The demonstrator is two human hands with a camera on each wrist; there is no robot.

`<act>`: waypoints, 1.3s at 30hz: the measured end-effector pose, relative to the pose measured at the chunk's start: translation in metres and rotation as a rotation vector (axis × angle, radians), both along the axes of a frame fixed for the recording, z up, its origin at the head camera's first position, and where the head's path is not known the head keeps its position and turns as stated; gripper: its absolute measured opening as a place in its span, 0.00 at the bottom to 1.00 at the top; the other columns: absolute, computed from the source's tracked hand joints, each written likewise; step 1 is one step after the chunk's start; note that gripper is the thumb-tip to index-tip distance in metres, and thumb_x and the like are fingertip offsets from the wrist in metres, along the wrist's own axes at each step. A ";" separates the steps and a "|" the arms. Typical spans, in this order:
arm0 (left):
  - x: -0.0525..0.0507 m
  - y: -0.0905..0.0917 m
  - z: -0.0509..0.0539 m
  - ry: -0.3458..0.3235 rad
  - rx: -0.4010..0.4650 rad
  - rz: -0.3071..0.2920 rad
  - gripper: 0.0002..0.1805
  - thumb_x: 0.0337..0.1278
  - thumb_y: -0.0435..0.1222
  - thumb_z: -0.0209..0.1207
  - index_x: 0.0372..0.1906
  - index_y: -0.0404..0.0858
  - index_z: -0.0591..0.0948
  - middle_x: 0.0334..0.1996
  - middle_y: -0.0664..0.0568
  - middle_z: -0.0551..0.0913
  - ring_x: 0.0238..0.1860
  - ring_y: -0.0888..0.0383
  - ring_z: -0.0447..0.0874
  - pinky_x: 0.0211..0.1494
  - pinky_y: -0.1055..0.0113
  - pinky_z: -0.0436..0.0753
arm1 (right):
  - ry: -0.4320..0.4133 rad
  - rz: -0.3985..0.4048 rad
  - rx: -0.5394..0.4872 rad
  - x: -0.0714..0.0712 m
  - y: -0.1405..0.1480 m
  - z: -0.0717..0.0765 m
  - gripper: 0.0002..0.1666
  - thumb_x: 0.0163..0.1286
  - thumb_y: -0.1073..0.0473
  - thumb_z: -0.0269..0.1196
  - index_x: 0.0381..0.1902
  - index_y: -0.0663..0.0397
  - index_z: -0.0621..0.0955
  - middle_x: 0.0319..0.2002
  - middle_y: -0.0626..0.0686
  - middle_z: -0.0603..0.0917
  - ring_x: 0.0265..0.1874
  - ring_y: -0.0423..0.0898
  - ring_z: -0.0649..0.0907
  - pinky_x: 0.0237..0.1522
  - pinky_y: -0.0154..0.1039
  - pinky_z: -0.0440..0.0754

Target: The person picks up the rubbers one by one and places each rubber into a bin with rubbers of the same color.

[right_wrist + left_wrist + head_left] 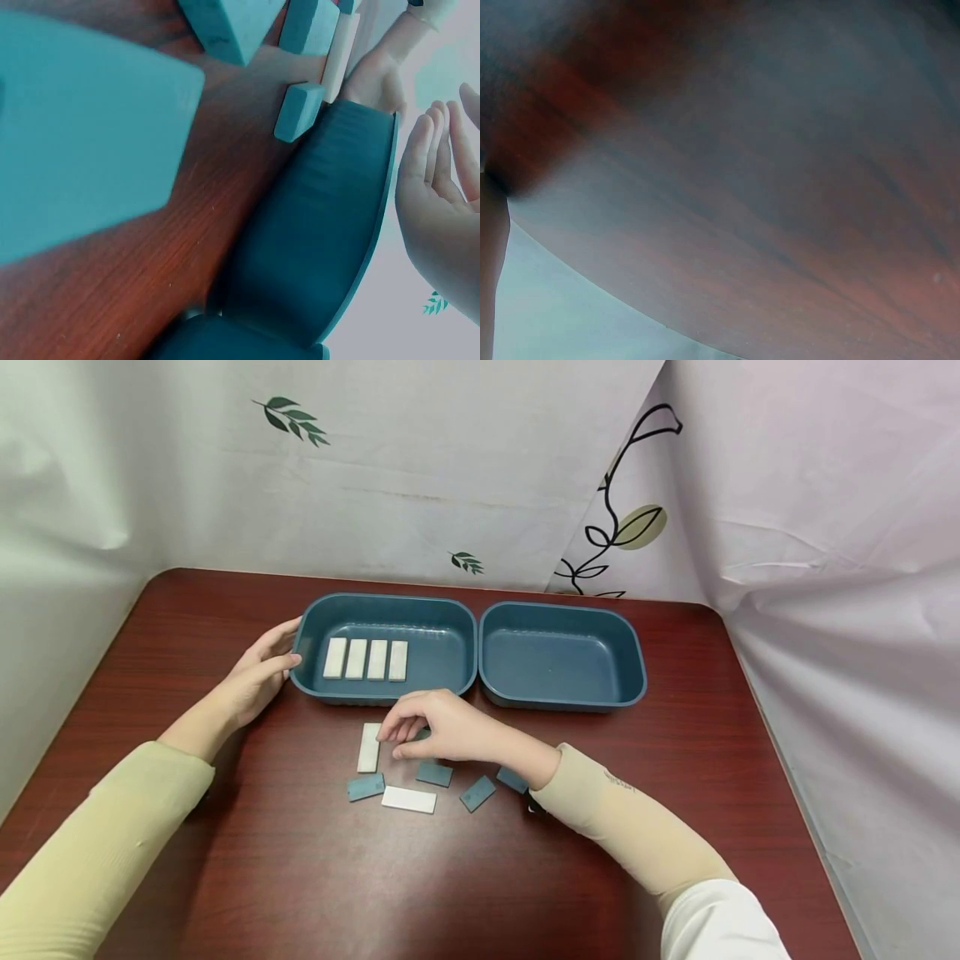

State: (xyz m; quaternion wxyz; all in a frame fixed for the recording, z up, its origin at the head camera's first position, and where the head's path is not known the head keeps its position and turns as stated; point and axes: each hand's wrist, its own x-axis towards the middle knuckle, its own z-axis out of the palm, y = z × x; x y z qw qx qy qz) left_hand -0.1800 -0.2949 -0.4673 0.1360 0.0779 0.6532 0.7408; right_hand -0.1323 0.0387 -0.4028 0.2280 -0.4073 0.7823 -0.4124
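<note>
My left hand (pixel 258 677) rests against the left end of a blue plastic bin (pixel 442 685), thumb at the rim and fingers along the outer wall. Inside that bin, several white rectangular tiles (pixel 356 659) stand in a row towards its left side. In front of it, my right hand (pixel 442 727) hovers with loosely bent fingers and a gap between thumb and index finger, holding nothing visible. Closest to its fingertips lies a white tile (pixel 368 748). A second white tile (pixel 408 800) and several blue-grey tiles (pixel 435 773) lie below; the hand partly covers one.
A second blue bin (pixel 562 670), with nothing in it, adjoins the first on the right. Both stand on a reddish-brown wooden table (pixel 360 885). White patterned cloth (pixel 375 477) hangs behind and at the sides. The left wrist view is mostly blurred.
</note>
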 end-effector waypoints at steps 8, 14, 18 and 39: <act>0.001 0.001 0.001 -0.001 -0.005 0.005 0.32 0.79 0.28 0.50 0.82 0.48 0.62 0.70 0.64 0.68 0.68 0.70 0.68 0.65 0.80 0.67 | -0.012 0.072 0.064 0.004 0.000 -0.003 0.14 0.69 0.67 0.73 0.53 0.60 0.88 0.49 0.55 0.88 0.45 0.42 0.87 0.52 0.31 0.87; 0.001 0.001 0.001 0.001 -0.002 0.003 0.32 0.79 0.27 0.49 0.81 0.48 0.63 0.70 0.64 0.68 0.68 0.70 0.68 0.65 0.80 0.68 | -0.036 0.101 0.106 0.005 0.000 -0.007 0.15 0.69 0.67 0.74 0.52 0.59 0.88 0.49 0.54 0.88 0.45 0.40 0.87 0.52 0.30 0.87; 0.001 0.001 0.001 0.000 -0.006 0.003 0.32 0.79 0.27 0.49 0.81 0.49 0.63 0.70 0.64 0.68 0.68 0.70 0.68 0.65 0.80 0.68 | -0.053 0.131 0.119 0.004 0.000 -0.012 0.15 0.68 0.68 0.74 0.53 0.59 0.88 0.50 0.54 0.88 0.45 0.38 0.86 0.51 0.26 0.85; 0.001 0.001 0.001 -0.004 -0.013 0.006 0.32 0.79 0.28 0.49 0.82 0.48 0.62 0.71 0.64 0.68 0.68 0.70 0.67 0.65 0.80 0.68 | -0.068 0.250 0.177 0.006 -0.006 -0.024 0.21 0.65 0.70 0.75 0.56 0.58 0.87 0.54 0.54 0.86 0.49 0.42 0.85 0.54 0.24 0.82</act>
